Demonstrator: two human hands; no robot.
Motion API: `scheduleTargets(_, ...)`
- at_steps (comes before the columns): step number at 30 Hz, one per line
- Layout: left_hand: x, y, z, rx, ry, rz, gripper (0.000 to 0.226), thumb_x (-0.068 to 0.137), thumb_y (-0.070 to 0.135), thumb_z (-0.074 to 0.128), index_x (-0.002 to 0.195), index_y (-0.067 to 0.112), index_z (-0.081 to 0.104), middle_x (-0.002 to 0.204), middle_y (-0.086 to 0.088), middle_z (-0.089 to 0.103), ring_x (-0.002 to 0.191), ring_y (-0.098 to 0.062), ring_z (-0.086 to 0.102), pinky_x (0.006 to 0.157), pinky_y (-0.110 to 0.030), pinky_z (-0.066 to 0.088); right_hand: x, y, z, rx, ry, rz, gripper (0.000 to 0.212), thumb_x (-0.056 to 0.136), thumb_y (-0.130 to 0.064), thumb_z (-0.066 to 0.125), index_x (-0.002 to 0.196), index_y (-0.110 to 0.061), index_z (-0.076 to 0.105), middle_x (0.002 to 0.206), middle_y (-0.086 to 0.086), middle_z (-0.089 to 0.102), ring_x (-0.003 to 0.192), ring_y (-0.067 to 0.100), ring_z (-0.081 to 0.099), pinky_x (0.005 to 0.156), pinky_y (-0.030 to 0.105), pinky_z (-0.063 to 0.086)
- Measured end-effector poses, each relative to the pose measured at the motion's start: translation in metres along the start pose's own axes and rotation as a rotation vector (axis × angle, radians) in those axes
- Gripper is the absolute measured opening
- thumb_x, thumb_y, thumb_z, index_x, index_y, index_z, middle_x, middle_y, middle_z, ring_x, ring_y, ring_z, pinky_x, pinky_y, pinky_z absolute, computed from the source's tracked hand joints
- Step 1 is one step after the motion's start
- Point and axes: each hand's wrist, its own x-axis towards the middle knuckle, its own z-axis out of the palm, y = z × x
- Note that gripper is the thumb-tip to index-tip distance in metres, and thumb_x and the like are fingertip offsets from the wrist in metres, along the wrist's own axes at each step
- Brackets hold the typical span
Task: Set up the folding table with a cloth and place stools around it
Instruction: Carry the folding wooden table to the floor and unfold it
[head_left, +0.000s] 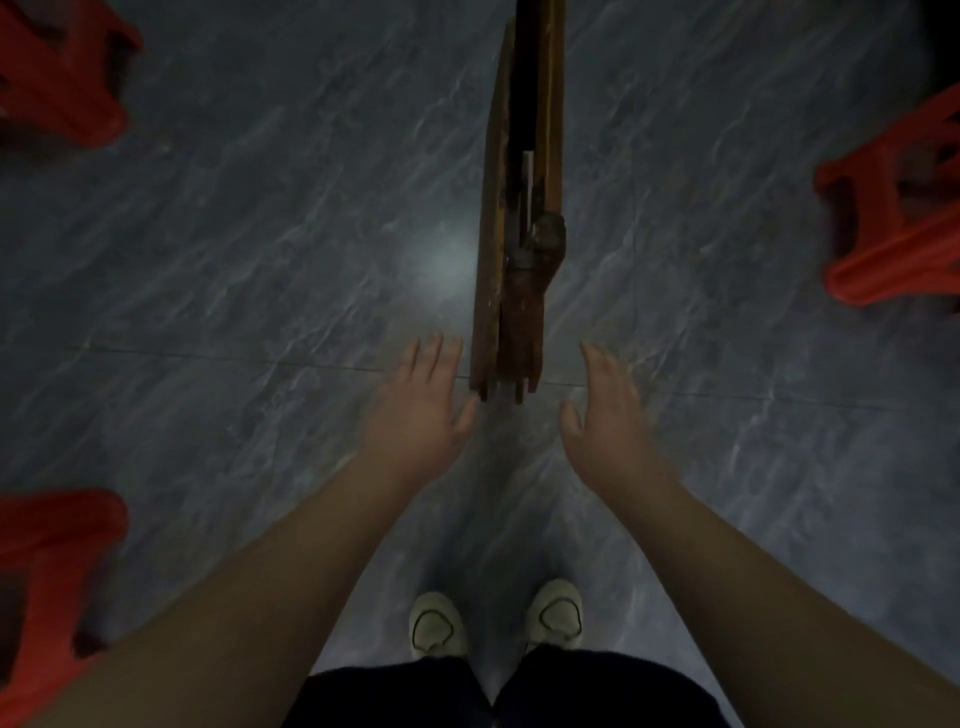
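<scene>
Setup has barely begun: the table (511, 291) is folded flat and stands on edge on the floor (260, 260), straight ahead of the person, its narrow end towards them. The left hand (421, 410) and right hand (605, 410) reach out on either side of that near end, palms turned inward, fingers straight and slightly apart, holding nothing. The left thumb seems just short of the table's corner, though the dim light makes contact hard to judge; the right hand is plainly apart from it. Three red stools (893, 218) sit well away at the edges of view, two to the left and one to the right, not yet arranged. No cloth is in sight. Unfolding the table, covering it and placing the stools are all left to do.
</scene>
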Motion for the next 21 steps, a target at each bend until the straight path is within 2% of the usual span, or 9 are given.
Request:
scheduleTargets(2, 0.020, -0.012, 0.038, 0.029, -0.010, -0.005, 0.075, 0.098, 0.056, 0.034, 0.159, 0.022, 0.006, 0.167, -0.005, 0.008, 0.153, -0.025, 0.002, 0.124, -0.042, 0.010, 0.021, 0.023, 0.029, 0.009, -0.009, -0.036, 0.070, 0.097, -0.029, 0.054, 0.157, -0.020, 0.019, 0.163, 0.003, 0.022, 0.150, 0.022, 0.017, 0.123, 0.044, 0.020)
scheduleTargets(7, 0.060, -0.032, 0.097, 0.079, 0.048, 0.054, 0.088, 0.094, 0.064, 0.038, 0.159, 0.021, -0.003, 0.167, -0.005, 0.000, 0.153, -0.024, -0.005, 0.124, -0.045, 0.009, 0.066, 0.061, 0.078, 0.004, -0.069, -0.157, 0.090, 0.092, -0.048, 0.061, 0.158, -0.028, 0.004, 0.167, -0.002, 0.006, 0.153, 0.017, 0.007, 0.123, 0.043, 0.018)
scheduleTargets(9, 0.075, -0.037, 0.111, 0.047, 0.065, 0.067, 0.093, 0.091, 0.066, 0.043, 0.158, 0.023, -0.005, 0.167, -0.004, 0.001, 0.153, -0.024, -0.001, 0.124, -0.046, 0.012, 0.082, 0.063, 0.088, 0.057, -0.048, -0.243, 0.093, 0.088, -0.045, 0.067, 0.158, -0.030, 0.008, 0.164, -0.004, 0.016, 0.152, 0.016, 0.016, 0.121, 0.044, 0.026)
scheduleTargets(10, 0.083, -0.039, 0.117, 0.005, 0.069, 0.083, 0.095, 0.089, 0.067, 0.046, 0.158, 0.025, -0.004, 0.167, -0.003, 0.005, 0.153, -0.024, 0.004, 0.123, -0.048, 0.016, 0.088, 0.062, 0.092, 0.115, -0.030, -0.300, 0.092, 0.085, -0.040, 0.070, 0.157, -0.030, 0.014, 0.159, -0.006, 0.026, 0.149, 0.011, 0.025, 0.119, 0.039, 0.031)
scheduleTargets(12, 0.097, -0.039, 0.122, -0.135, 0.095, 0.121, 0.098, 0.083, 0.066, 0.056, 0.158, 0.030, 0.004, 0.163, 0.003, 0.023, 0.148, -0.019, 0.026, 0.117, -0.048, 0.034, 0.098, 0.056, 0.100, 0.256, 0.013, -0.381, 0.085, 0.082, -0.026, 0.075, 0.152, -0.028, 0.028, 0.146, -0.013, 0.041, 0.137, -0.004, 0.037, 0.111, 0.020, 0.036)
scheduleTargets(15, 0.117, -0.036, 0.125, -0.420, 0.125, 0.122, 0.088, 0.080, 0.055, 0.065, 0.154, 0.036, 0.020, 0.145, 0.013, 0.045, 0.128, -0.008, 0.052, 0.099, -0.040, 0.052, 0.106, 0.050, 0.109, 0.381, 0.072, -0.375, 0.079, 0.086, -0.013, 0.071, 0.152, -0.028, 0.030, 0.136, -0.022, 0.047, 0.127, -0.014, 0.042, 0.099, 0.004, 0.035)
scheduleTargets(18, 0.128, -0.032, 0.127, -0.577, 0.119, 0.138, 0.092, 0.081, 0.040, 0.070, 0.156, 0.032, 0.017, 0.144, 0.005, 0.046, 0.125, -0.011, 0.055, 0.096, -0.041, 0.054, 0.110, 0.050, 0.112, 0.427, 0.060, -0.307, 0.078, 0.090, -0.021, 0.070, 0.148, -0.042, 0.024, 0.125, -0.043, 0.040, 0.118, -0.023, 0.043, 0.090, 0.000, 0.038)
scheduleTargets(21, 0.126, -0.028, 0.126, -0.624, 0.097, 0.147, 0.100, 0.082, 0.030, 0.071, 0.157, 0.037, 0.005, 0.147, 0.005, 0.043, 0.122, -0.009, 0.056, 0.094, -0.038, 0.055, 0.113, 0.052, 0.112, 0.442, 0.041, -0.229, 0.086, 0.088, -0.022, 0.073, 0.151, -0.040, 0.017, 0.113, -0.050, 0.039, 0.105, -0.028, 0.046, 0.078, 0.002, 0.045)
